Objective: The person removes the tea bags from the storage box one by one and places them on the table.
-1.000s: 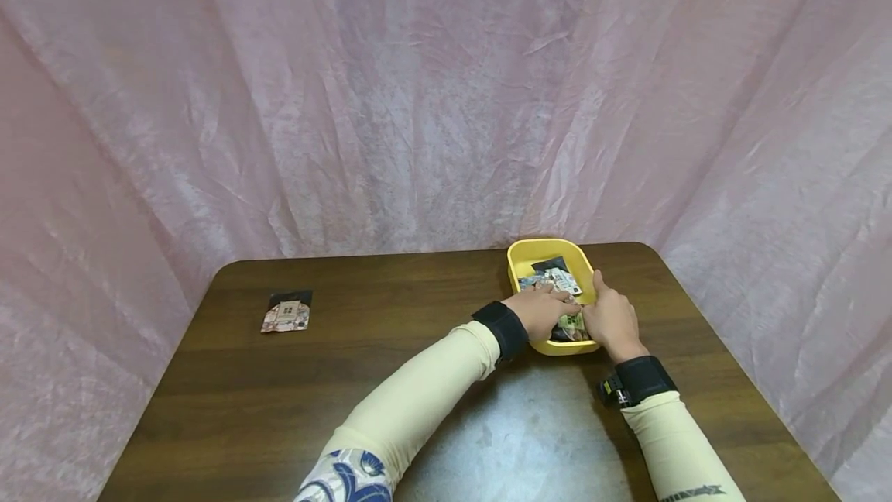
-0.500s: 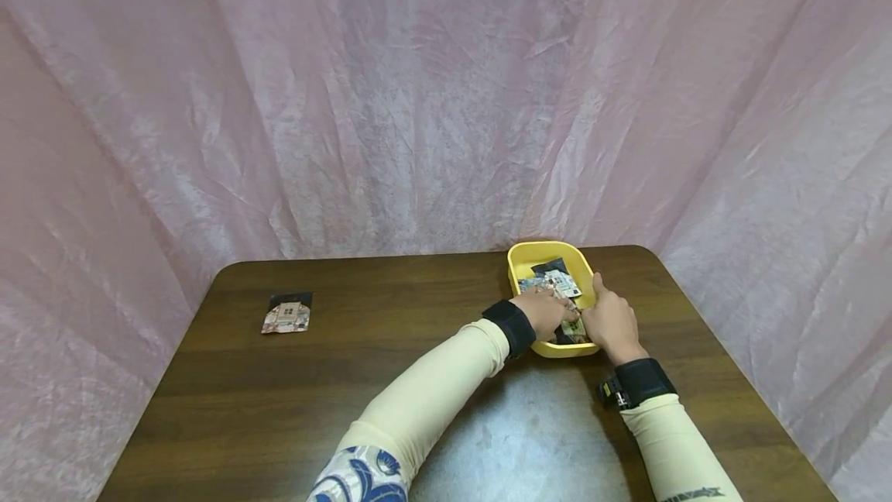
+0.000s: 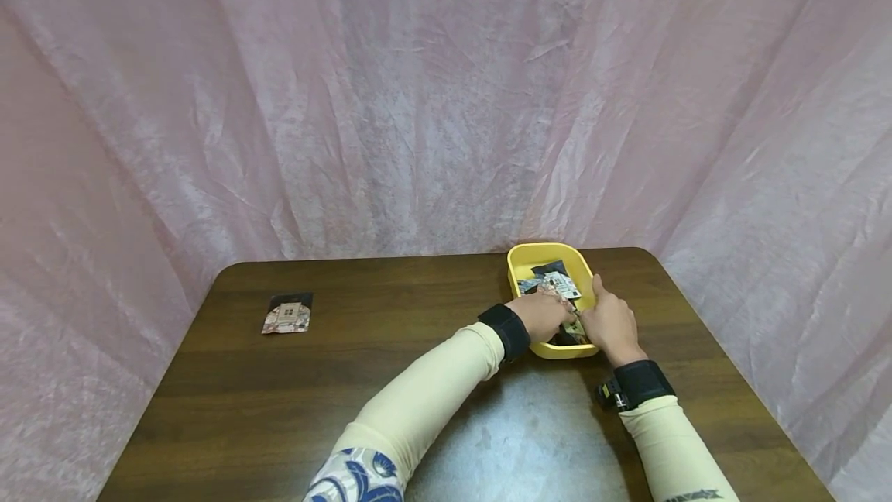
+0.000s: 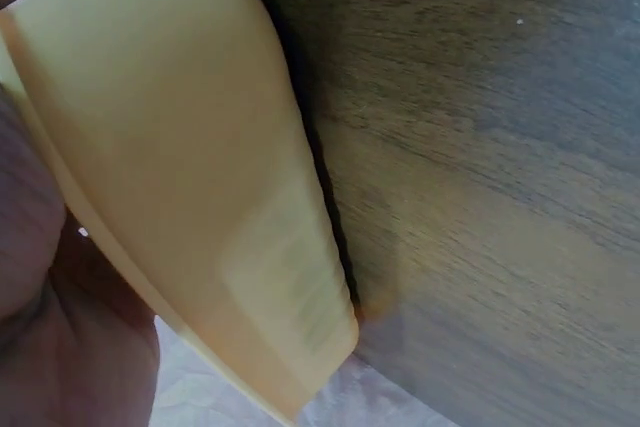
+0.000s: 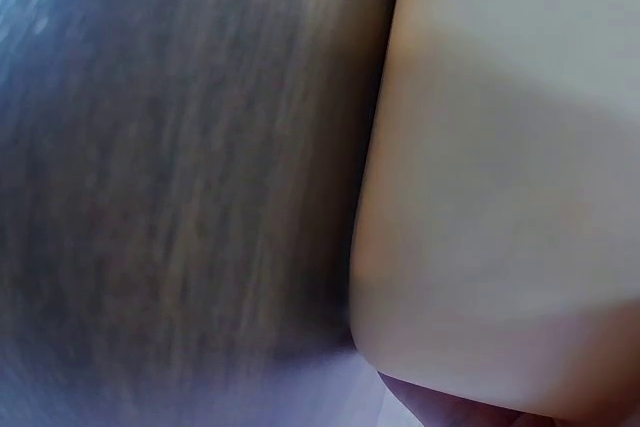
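Observation:
In the head view, a yellow plastic basket (image 3: 519, 254) stands at the back right of the table. Several small flat packets with dark tops lie inside, among them a white-printed packet (image 3: 563, 284) and a yellow-green packet (image 3: 576, 330). My left hand (image 3: 542, 314) reaches over the basket's left rim, fingers down among the packets; whether they pinch one is hidden. Its palm hangs beside the basket wall (image 4: 180, 147) in the left wrist view. My right hand (image 3: 611, 322) grips the right rim, one digit pointing away along it. The right wrist view shows mostly the basket wall (image 5: 500, 197).
A single packet (image 3: 287, 314) with a dark top and pinkish print lies at the table's left. The brown wooden table (image 3: 390, 293) ends at a pink curtain (image 3: 418, 99) behind it.
My left hand has shifted slightly within the basket, its fingers turning further down among the packets. The right hand stays on the rim, and the packet on the left has not moved.

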A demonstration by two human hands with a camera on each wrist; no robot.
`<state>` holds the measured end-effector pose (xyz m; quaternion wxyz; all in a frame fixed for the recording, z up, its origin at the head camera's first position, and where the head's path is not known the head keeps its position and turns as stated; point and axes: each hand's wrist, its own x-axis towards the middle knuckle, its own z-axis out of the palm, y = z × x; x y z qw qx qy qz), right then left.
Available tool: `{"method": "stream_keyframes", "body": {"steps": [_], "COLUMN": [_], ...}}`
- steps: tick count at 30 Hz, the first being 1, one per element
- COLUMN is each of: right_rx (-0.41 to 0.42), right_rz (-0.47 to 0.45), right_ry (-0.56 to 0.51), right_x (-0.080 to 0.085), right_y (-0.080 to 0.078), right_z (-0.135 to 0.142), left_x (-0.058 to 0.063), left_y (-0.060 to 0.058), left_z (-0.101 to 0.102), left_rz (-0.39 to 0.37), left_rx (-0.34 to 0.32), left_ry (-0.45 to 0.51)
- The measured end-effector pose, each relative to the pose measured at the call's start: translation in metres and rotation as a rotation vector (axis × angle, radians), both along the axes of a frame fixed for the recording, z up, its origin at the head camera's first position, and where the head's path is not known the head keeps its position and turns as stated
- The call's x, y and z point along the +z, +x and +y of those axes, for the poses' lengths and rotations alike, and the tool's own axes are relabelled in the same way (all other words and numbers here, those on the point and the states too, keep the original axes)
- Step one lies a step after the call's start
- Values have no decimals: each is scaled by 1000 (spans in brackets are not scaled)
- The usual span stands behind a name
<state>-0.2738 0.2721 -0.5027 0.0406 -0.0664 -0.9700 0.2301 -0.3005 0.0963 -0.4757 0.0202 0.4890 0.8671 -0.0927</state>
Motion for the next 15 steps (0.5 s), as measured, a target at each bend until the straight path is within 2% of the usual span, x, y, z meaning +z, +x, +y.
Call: {"method": "stream_keyframes", "body": {"steps": [6, 15], "right_rx": [-7, -1], "right_rz": [8, 8], "right_ry": [-7, 3], "right_x": [0, -2], "right_y": [0, 0], "right_z": [0, 1], "left_x": [-6, -13], "left_y": [-3, -3], "left_z": [0, -2], "left_rz": [-24, 62], "left_rx": [19, 13], "left_ry": [75, 136]}}
